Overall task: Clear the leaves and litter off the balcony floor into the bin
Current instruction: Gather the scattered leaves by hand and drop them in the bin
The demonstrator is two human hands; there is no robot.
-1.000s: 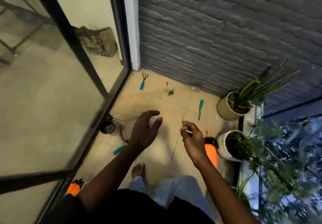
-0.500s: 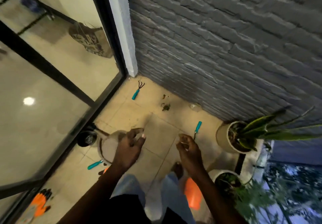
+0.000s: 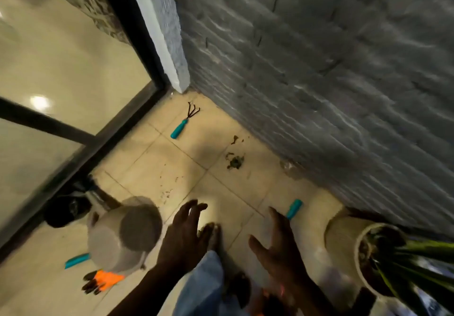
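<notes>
A small clump of dark leaves lies on the beige floor tiles near the grey brick wall, with smaller bits just beyond it and fine crumbs closer in. A crumpled clear piece of litter sits at the wall's foot. The black bin stands low by the glass door frame at left. My left hand and my right hand hang over the tiles with fingers spread, both holding nothing, well short of the leaves.
A grey watering can stands left of my left hand. A teal hand rake lies near the corner, other teal handles on the floor. Orange glove bottom left. Potted plant at right. Glass door at left.
My view has moved closer to the floor and the corner. Both hands have opened out, the right one from a loose pinch to spread fingers.
</notes>
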